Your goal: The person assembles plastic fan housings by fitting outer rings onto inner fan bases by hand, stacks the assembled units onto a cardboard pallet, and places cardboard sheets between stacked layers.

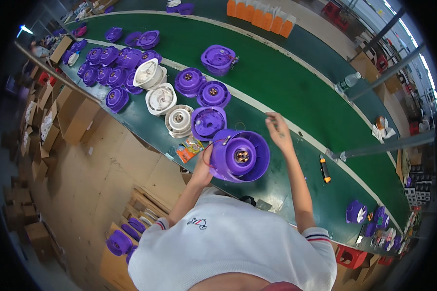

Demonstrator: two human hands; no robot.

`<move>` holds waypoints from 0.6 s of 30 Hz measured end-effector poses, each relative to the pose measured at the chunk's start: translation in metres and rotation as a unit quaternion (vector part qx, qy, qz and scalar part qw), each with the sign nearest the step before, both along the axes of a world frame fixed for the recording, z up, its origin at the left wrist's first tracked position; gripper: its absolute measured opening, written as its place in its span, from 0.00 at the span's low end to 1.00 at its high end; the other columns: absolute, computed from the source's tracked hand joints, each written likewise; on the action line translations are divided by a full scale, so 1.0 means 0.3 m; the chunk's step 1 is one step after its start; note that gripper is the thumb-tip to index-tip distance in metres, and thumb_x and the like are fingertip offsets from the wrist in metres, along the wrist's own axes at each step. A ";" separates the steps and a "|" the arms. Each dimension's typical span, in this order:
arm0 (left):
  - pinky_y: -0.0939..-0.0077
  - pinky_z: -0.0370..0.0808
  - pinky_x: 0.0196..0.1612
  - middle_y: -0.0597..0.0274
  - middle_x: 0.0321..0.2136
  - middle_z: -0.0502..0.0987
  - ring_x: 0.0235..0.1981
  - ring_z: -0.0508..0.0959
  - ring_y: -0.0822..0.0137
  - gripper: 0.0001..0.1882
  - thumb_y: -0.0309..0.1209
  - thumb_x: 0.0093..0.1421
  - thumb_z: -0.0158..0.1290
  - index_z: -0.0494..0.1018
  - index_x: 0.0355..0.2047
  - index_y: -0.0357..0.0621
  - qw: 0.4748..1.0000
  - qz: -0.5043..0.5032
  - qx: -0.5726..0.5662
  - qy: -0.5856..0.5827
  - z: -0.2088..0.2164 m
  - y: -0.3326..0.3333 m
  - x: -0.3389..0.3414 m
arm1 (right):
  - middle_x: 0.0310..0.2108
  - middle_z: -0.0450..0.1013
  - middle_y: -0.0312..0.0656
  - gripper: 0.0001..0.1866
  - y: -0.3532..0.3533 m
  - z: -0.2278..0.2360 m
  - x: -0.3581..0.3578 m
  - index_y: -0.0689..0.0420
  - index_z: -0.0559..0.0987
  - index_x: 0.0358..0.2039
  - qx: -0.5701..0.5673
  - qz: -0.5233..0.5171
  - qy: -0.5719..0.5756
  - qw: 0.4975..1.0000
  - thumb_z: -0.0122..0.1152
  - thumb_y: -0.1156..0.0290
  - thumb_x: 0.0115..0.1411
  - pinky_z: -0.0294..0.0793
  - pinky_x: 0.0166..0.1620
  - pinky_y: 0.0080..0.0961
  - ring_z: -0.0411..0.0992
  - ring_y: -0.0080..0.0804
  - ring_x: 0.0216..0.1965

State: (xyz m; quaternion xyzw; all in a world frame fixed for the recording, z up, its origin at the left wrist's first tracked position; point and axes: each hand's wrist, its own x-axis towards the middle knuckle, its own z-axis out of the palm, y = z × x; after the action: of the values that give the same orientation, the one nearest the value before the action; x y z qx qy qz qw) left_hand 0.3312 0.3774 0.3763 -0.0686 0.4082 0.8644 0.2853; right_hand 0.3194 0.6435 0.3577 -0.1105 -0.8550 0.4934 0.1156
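Observation:
My left hand [202, 167] is closed on the left side of a round purple plastic housing [218, 167], tilted so that its hollow side shows. Inside the housing sits a raised hub [242, 156] with copper-coloured contacts in its middle. A thin reddish wire loops out past the left hand. Off to the right of the housing, my right hand [278, 132] is raised over the bench, fingers loosely bent and apart, with nothing visible in them. Just beyond the held piece lies another purple housing [209, 122], next to a white housing [178, 121].
Several purple housings [115, 76] crowd the bench at the far left. A green conveyor belt [286, 82] runs along the bench's far side. To the right lies an orange-and-black utility knife [324, 169]. A colourful packet [189, 149] rests near the front edge. Cardboard boxes [80, 121] stand left.

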 end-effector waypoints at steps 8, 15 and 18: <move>0.75 0.71 0.43 0.61 0.39 0.73 0.38 0.74 0.70 0.19 0.42 0.62 0.40 0.66 0.43 0.40 0.986 0.138 -0.092 -0.009 -0.088 -0.252 -0.141 | 0.51 0.57 0.61 0.41 -0.121 -0.260 -0.723 0.67 0.56 0.52 -0.451 -0.035 -0.202 0.868 0.60 0.50 0.49 0.65 0.51 0.39 0.63 0.47 0.49; 0.75 0.70 0.45 0.61 0.41 0.72 0.41 0.73 0.71 0.19 0.43 0.62 0.39 0.65 0.45 0.41 0.978 0.196 -0.073 -0.022 -0.080 -0.312 -0.228 | 0.49 0.60 0.58 0.34 -0.093 -0.424 -1.112 0.66 0.57 0.50 -0.564 -0.195 -0.078 0.799 0.62 0.67 0.47 0.65 0.48 0.55 0.62 0.52 0.49; 0.75 0.68 0.47 0.62 0.42 0.71 0.43 0.72 0.71 0.20 0.43 0.62 0.39 0.65 0.46 0.42 0.974 0.215 -0.074 -0.024 -0.102 -0.348 -0.232 | 0.43 0.65 0.55 0.23 -0.143 -0.386 -1.117 0.65 0.64 0.43 -0.568 -0.262 -0.081 0.776 0.58 0.75 0.46 0.74 0.38 0.53 0.67 0.52 0.42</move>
State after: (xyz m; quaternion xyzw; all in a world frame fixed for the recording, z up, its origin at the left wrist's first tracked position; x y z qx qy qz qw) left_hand 0.2615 0.2731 0.3458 -0.1958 0.4397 0.8712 0.0968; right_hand -0.0157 0.6006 0.2419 -0.4153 -0.3639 0.8292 0.0869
